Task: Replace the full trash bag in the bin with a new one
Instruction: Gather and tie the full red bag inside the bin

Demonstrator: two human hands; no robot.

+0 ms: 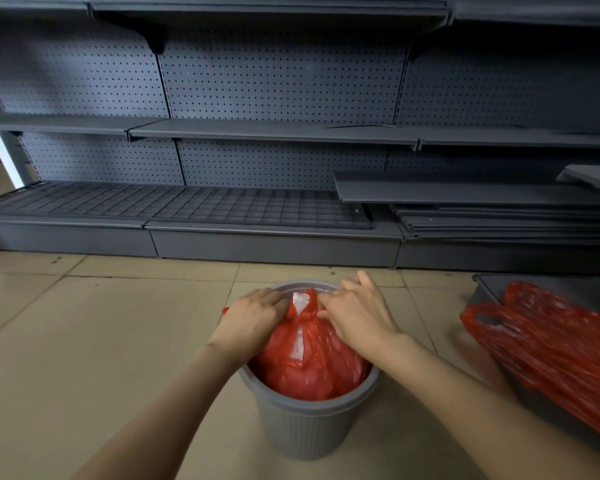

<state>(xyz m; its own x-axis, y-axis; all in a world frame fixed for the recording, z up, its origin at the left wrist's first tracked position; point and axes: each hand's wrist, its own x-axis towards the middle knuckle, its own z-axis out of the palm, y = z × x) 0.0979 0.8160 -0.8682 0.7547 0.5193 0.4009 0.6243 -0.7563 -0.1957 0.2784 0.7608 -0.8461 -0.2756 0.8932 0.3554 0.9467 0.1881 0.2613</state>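
Note:
A grey ribbed plastic bin (305,427) stands on the tiled floor in front of me. Inside it sits a full red trash bag (309,365), bulging above the rim, with white scraps showing at its gathered top. My left hand (253,317) grips the bag's neck from the left. My right hand (357,313) pinches the same gathered top from the right. A second red bag (548,351), flat and with handle loops, lies stretched out at the right on a dark grey panel.
Grey metal shop shelving (274,133) with pegboard backs runs along the far side, with a wire grid on its lowest level. Loose shelf boards (499,216) are stacked at the right. Beige floor tiles (101,341) spread to the left of the bin.

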